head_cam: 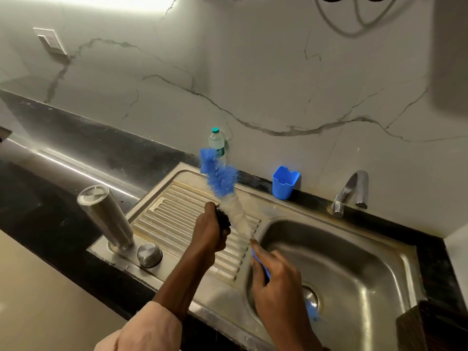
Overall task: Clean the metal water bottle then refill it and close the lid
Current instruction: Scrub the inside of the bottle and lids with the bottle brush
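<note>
Both hands busy over the sink drainboard.
Left hand [211, 230] curls round a dark object; right hand [274, 278] grips the blue bottle brush [222, 181] handle. Metal water bottle [106, 216] stands inverted at the drainboard's [177, 219] left corner, its lid [149, 254] beside it.

Wearing a pale, cream-coloured sleeve [149, 328] on the left arm, loose and softly creased, ending short of the elbow and leaving the forearm bare. Showing two bare hands, left [209, 233] and right [276, 279], with no rings, watch or gloves visible. Showing only a thin sliver of reddish fabric at the near edge by the right forearm, too small to identify.
</note>
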